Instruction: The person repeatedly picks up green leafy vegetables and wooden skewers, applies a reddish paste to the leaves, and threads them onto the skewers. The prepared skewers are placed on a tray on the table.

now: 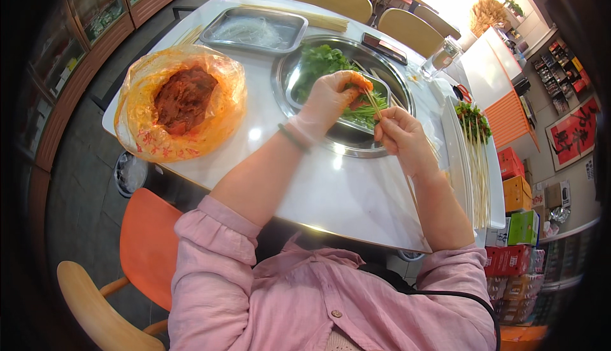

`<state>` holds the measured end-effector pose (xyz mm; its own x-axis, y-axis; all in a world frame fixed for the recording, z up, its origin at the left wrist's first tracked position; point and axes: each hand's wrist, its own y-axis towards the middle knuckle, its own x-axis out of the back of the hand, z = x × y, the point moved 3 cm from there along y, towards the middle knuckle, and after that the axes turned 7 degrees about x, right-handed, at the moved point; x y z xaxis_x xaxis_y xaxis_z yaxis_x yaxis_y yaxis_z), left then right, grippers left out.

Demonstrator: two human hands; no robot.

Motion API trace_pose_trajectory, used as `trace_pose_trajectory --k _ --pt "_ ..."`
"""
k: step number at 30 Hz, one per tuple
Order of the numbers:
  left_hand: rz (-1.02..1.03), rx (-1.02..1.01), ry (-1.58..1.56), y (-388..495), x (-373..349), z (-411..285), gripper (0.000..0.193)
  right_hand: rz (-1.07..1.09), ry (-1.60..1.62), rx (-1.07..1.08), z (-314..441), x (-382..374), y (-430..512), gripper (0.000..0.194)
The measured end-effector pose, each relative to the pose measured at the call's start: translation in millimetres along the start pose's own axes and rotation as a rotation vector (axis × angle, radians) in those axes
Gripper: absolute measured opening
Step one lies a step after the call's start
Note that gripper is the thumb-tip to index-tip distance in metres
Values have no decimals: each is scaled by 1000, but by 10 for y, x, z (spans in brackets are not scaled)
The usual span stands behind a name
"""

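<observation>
My left hand (329, 100), in a clear plastic glove stained orange, pinches food at the tip of a bamboo skewer (374, 105); its fingers hide most of that food. Lower down, my right hand (401, 134) grips the skewer between thumb and fingers. Both hands are above a wide steel basin (281, 95). Inside it sits a metal tray (389, 94) with leafy cilantro (324, 60) and cut green stems (370, 116). To the left stands an open plastic bag (229, 81) filled with red marinated meat (186, 98).
A steel tray (207, 40) of translucent strands and bundled skewers (324, 20) lie at the back. A phone (384, 49) and a glass jar (441, 60) stand near the basin. On the right, a white tray (497, 198) carries several skewers topped with greens (472, 119). An orange chair (143, 241) is at left.
</observation>
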<state>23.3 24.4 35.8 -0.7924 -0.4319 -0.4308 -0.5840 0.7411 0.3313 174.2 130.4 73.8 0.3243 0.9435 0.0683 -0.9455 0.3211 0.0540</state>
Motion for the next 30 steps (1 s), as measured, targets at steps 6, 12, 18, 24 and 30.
trace_pose_trajectory --k 6,12,18,24,30 --pt "-42 37 18 -6 -8 2 18 2 48 12 -14 7 -18 12" --pt "-38 20 72 -19 -22 -28 19 7 67 -26 -73 24 -2 12" --pt "-77 60 79 -35 -29 -35 18 22 73 -46 -134 26 10 12" --pt "-52 83 123 -25 -25 -26 22 44 115 -61 -172 39 10 11" --pt "-45 110 190 -26 -13 -8 19 23 -5 -59 -227 61 15 11"
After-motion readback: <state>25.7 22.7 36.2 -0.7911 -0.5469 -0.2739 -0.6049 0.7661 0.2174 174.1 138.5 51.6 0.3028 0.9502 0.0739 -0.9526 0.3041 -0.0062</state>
